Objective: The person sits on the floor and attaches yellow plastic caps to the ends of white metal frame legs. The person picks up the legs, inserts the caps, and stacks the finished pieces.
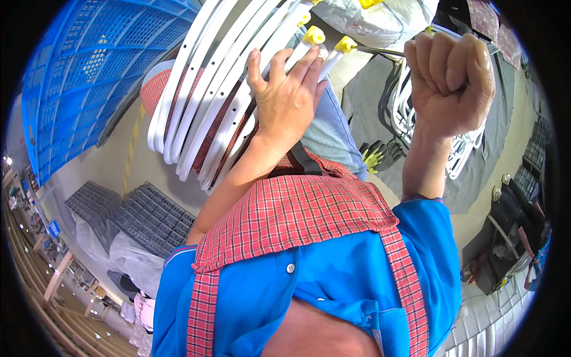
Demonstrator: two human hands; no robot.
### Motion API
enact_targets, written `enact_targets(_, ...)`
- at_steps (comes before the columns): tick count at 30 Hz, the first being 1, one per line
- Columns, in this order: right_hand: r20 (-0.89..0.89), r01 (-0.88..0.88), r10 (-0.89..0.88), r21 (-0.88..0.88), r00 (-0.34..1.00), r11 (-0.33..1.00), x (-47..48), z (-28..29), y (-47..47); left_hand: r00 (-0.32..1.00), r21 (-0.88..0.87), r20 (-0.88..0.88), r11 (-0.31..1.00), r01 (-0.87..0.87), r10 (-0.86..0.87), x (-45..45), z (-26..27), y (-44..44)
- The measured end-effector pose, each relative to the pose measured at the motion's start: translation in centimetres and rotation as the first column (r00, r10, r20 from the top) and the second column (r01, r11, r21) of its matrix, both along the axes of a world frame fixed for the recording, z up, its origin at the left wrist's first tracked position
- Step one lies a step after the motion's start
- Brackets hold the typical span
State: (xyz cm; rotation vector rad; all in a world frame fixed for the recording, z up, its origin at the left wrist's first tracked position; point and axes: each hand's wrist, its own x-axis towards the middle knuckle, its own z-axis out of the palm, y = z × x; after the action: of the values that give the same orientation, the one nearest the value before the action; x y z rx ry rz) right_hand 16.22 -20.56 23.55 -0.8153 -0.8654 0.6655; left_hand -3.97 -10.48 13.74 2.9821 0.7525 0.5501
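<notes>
Several bent white tubes (195,96) with small dark holes lie side by side across my lap, on a red plaid apron (294,209) and jeans. Yellow end pieces (314,35) cap the upper ends of some. My left hand (287,102) rests spread over the tubes, its fingertips by the ends of the nearest ones. My right hand (450,85) is a raised fist around a tool with a thin metal shaft (379,50); the handle is hidden in the fist. The shaft points left, its tip at the yellow end piece (345,45) of the rightmost tube.
A large blue plastic crate (107,67) stands at the left. Grey grid trays (151,218) are behind it. A white woven sack (379,22) is ahead. On a grey sheet (473,192) at the right lie white bent pieces (464,154) and work gloves (377,156).
</notes>
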Motion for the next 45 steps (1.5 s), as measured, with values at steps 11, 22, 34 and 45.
enact_targets(11, 0.127, -0.121, 0.121, -0.009, 0.985, 0.993, -1.2, -4.7, -0.6, 1.000, 0.031, 0.023, 0.999, 0.016, -0.017, 0.3, -0.1, 0.2)
enact_targets(22, 0.243, -0.283, 0.228, 0.222, 0.943, 0.933, -0.9, 2.7, -0.2, 0.998, 0.030, 0.057, 1.000, 0.002, -0.004, 0.4, 0.1, 0.2)
enact_targets(34, 0.133, -0.279, 0.265, 0.107, 0.955, 0.954, -1.6, 0.4, 2.8, 0.997, -0.016, 0.072, 1.000, -0.005, 0.006, -0.4, 0.0, 0.2)
enact_targets(45, 0.163, -0.194, 0.202, -0.060, 0.966, 0.979, -4.0, -4.3, 3.3, 0.995, -0.093, 0.096, 0.996, -0.015, 0.024, -0.3, -0.2, -0.3)
